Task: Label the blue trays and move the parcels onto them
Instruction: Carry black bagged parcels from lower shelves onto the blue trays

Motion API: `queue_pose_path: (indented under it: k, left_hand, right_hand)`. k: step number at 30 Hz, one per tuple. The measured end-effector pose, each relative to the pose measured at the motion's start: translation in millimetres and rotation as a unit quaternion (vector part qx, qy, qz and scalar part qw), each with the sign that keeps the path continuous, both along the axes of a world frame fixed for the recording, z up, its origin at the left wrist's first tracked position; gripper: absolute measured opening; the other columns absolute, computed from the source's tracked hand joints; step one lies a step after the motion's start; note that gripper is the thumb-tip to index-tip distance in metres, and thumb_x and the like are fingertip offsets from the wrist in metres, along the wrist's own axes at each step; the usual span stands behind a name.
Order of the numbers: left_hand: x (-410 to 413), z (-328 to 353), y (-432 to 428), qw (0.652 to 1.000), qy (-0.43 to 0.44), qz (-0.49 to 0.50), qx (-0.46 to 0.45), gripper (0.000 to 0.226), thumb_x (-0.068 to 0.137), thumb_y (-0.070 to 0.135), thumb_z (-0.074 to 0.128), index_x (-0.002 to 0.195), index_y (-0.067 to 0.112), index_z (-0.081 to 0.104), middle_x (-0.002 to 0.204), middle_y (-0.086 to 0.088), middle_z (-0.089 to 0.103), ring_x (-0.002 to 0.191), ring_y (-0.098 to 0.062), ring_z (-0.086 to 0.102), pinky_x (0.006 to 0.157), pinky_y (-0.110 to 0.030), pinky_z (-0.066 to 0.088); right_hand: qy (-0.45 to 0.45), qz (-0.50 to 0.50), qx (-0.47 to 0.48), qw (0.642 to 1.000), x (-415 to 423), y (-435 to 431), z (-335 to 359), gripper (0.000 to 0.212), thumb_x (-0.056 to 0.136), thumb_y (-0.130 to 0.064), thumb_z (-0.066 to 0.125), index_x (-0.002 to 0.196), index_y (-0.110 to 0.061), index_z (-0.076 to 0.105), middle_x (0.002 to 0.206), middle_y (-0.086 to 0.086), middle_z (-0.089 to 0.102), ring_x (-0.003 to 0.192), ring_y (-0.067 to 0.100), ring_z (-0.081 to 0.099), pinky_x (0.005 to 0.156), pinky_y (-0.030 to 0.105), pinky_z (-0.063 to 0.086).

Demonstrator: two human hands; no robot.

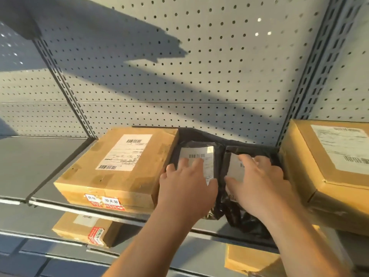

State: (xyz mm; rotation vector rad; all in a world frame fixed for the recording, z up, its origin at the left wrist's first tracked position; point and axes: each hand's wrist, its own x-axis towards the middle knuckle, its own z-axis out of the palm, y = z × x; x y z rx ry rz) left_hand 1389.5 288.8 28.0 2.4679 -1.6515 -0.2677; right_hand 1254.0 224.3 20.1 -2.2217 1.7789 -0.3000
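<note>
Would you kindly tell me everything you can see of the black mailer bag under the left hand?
The black mailer bag is glossy, crinkled plastic lying flat on the grey shelf, between a cardboard box and a second black bag. A white barcoded label faces up; the left hand rests on it, fingers straight. The bag's near end overhangs the shelf edge.

Light: warm, strong sun slants across the pegboard (209, 80).
Shadows: a broad dark band covers the pegboard's upper left.
Focus: print on the cardboard parcel (329, 160) at the pegboard's lower right is soft.
Distortion: the pegboard's uprights (311, 86) splay outward.
</note>
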Motion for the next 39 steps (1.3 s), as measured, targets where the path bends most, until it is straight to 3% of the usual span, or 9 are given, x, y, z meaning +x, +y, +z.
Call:
queue_pose_path:
  k: [4,12,18,22,28,32,37,39]
  left_hand:
    - [10.0,-7.3,-16.3,0.998,-0.01,-0.048,0.045,0.064,0.098,0.066,0.029,0.153,0.036,0.022,0.165,0.0,0.023,0.15,-0.04,0.023,0.117,-0.061,0.022]
    - [23.2,-15.1,-28.7,0.99,-0.033,-0.118,0.072,0.059,0.1,0.055,0.035,0.153,0.032,0.021,0.163,-0.004,0.025,0.145,-0.045,0.027,0.114,-0.062,0.029]
    - [23.1,-14.8,-37.3,0.99,-0.015,-0.11,0.089,0.066,0.094,0.055,0.043,0.15,0.024,0.026,0.158,-0.005,0.024,0.141,-0.042,0.028,0.112,-0.058,0.033]
    - [20.0,-15.9,-39.3,0.99,-0.007,-0.104,0.091,0.069,0.097,0.057,0.043,0.154,0.026,0.02,0.164,-0.007,0.018,0.148,-0.046,0.02,0.114,-0.062,0.029]
    - [12.0,-15.1,-41.3,0.994,-0.005,-0.081,0.079,0.072,0.097,0.056,0.047,0.155,0.028,0.014,0.164,-0.006,0.016,0.147,-0.049,0.024,0.108,-0.055,0.041]
    - [4.1,-16.6,-40.6,0.993,0.001,-0.06,0.104,0.075,0.097,0.052,0.047,0.156,0.03,0.005,0.168,-0.009,-0.011,0.147,-0.054,0.017,0.11,-0.059,0.036]
    - [-2.3,-21.0,-35.6,0.994,-0.02,-0.045,0.093,0.075,0.094,0.056,0.046,0.153,0.033,0.005,0.166,-0.007,0.013,0.144,-0.052,0.024,0.105,-0.059,0.041]
    - [-4.9,-24.5,-29.5,0.995,-0.021,-0.045,0.087,0.073,0.093,0.056,0.044,0.152,0.036,0.007,0.165,-0.006,0.014,0.142,-0.051,0.025,0.102,-0.058,0.043]
  right_hand:
    - [0.04,-0.038,0.035,0.998,19.4,-4.7,-9.5,0.077,0.086,-0.075,0.042,0.151,-0.038,0.022,0.155,0.005,0.03,0.136,0.034,0.036,0.105,0.051,0.042]
    - [0.038,-0.089,0.057,0.994,24.6,-4.3,-13.5,0.08,0.082,-0.069,0.058,0.149,-0.037,0.027,0.154,0.003,0.03,0.138,0.033,0.033,0.104,0.049,0.043]
    - [0.046,-0.097,0.064,0.992,14.9,5.4,-22.0,0.078,0.081,-0.07,0.058,0.146,-0.041,0.026,0.157,0.004,0.023,0.138,0.035,0.033,0.106,0.05,0.041]
    - [0.053,-0.081,0.057,0.994,9.8,9.9,-22.8,0.074,0.084,-0.067,0.056,0.146,-0.041,0.024,0.159,0.003,0.021,0.139,0.034,0.032,0.109,0.051,0.04]
    - [0.059,-0.07,0.044,0.995,5.7,13.8,-21.3,0.072,0.087,-0.069,0.051,0.146,-0.039,0.023,0.162,0.007,0.016,0.137,0.037,0.036,0.108,0.048,0.042]
    - [0.067,-0.064,0.04,0.995,-0.5,20.1,-23.6,0.077,0.087,-0.068,0.05,0.149,-0.039,0.017,0.163,0.008,0.012,0.136,0.037,0.034,0.108,0.048,0.039]
    - [0.066,-0.049,0.045,0.996,-7.8,25.3,-23.8,0.08,0.087,-0.069,0.049,0.153,-0.04,0.014,0.162,0.008,0.01,0.137,0.036,0.032,0.108,0.049,0.037]
    - [0.065,-0.046,0.04,0.996,-9.3,29.7,-23.1,0.078,0.087,-0.068,0.049,0.152,-0.041,0.016,0.162,0.008,0.012,0.137,0.036,0.032,0.108,0.049,0.037]
